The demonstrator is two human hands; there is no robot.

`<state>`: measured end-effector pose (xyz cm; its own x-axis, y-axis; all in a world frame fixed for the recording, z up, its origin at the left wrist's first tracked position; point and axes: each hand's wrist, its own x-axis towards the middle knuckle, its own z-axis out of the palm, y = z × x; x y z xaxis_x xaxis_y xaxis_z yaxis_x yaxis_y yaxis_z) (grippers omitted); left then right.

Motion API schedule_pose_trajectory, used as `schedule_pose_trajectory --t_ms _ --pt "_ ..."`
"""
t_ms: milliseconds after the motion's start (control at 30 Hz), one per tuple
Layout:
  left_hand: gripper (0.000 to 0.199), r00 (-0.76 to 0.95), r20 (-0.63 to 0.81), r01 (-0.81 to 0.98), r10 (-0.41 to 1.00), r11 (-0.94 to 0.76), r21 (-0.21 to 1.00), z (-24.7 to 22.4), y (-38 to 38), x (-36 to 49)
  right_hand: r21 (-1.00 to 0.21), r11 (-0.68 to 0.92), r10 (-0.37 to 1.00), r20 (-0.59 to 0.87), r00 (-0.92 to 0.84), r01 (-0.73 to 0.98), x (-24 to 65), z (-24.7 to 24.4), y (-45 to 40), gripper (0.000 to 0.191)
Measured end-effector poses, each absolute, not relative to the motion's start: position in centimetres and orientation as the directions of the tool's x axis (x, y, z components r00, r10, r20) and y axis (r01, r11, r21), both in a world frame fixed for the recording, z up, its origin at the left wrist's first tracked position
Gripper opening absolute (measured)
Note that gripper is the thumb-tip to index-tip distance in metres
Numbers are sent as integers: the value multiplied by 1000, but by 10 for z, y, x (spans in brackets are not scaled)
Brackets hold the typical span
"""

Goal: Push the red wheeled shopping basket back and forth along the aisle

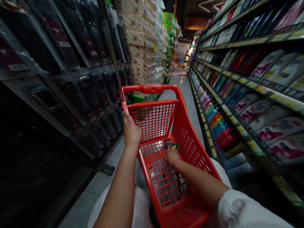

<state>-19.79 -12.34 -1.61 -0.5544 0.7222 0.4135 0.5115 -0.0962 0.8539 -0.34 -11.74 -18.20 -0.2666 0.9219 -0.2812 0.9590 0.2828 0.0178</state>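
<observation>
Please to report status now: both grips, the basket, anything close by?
Left grip holds red basket, left side. Right grip inside, at dark item; hold unclear. Bottle shelves along the right, hanging packs along the left.

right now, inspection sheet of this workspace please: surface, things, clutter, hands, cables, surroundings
Surface: red basket, gridded base; grey tiled floor beneath.
Things: dark object with a yellow part, inside the basket.
Clutter: dark flat piece low at left, unclear.
Hands: left hand closed on the basket's left rim; right hand at the dark object, grip unclear.
Cables: none certain; thin dark strip at basket base, unclear.
Surroundings: bottle shelves right, hanging packs left, stacked packs ahead.
</observation>
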Motion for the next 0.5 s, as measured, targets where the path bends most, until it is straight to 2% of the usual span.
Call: schedule_pose_trajectory --t_ms 67,133,400,500 --pt "92 -549 439 528 711 -112 842 -17 -125 -199 46 194 944 -281 -174 980 -4 -178 -95 55" --pt "89 -541 460 535 704 -134 834 -17 -126 -199 42 174 946 -286 -155 984 -7 -175 -74 52" --pt "86 -555 450 545 699 -103 832 -14 -128 -199 8 299 916 -284 -284 954 -15 -165 -26 43" --pt "88 -569 442 533 694 -98 840 -15 -127 -197 18 338 888 -338 -313 941 -10 -163 -22 51"
